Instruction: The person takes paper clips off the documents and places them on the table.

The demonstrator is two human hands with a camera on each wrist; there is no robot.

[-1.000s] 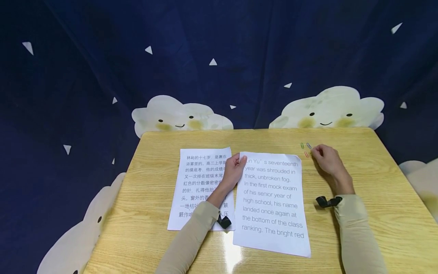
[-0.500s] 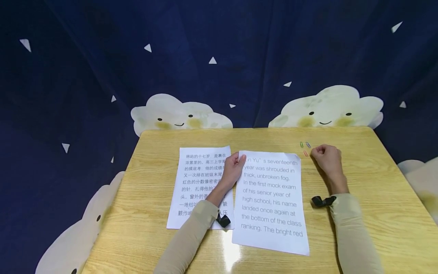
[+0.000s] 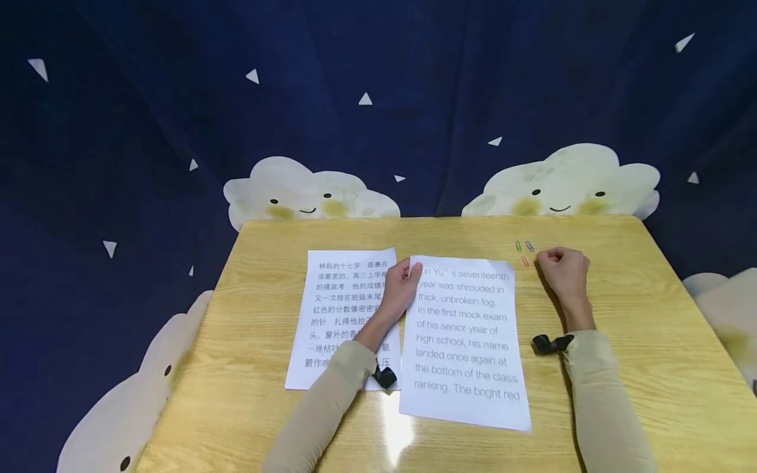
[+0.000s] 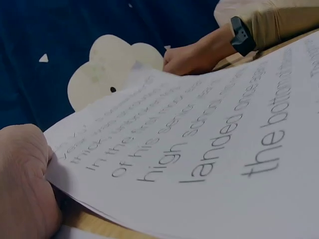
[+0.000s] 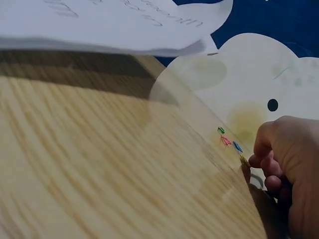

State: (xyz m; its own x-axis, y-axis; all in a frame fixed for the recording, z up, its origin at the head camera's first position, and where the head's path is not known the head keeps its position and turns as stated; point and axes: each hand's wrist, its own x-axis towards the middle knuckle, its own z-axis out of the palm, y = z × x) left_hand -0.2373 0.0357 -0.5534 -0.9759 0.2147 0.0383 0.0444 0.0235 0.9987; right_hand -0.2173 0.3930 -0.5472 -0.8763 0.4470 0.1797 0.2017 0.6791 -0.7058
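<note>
Pinching the top-left corner of the English sheet (image 3: 466,341), the left hand (image 3: 401,289) lifts that edge off the desk (image 3: 650,341), beside the Chinese sheet (image 3: 337,315). Over at the coloured paper clips (image 3: 524,251), the right hand (image 3: 562,270) curls its fingertips on a yellow one.

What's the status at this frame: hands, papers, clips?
Left hand grips English sheet at its top-left corner. Right hand curled by the paper clips; whether it holds one, cannot tell. Chinese sheet partly under left forearm.
</note>
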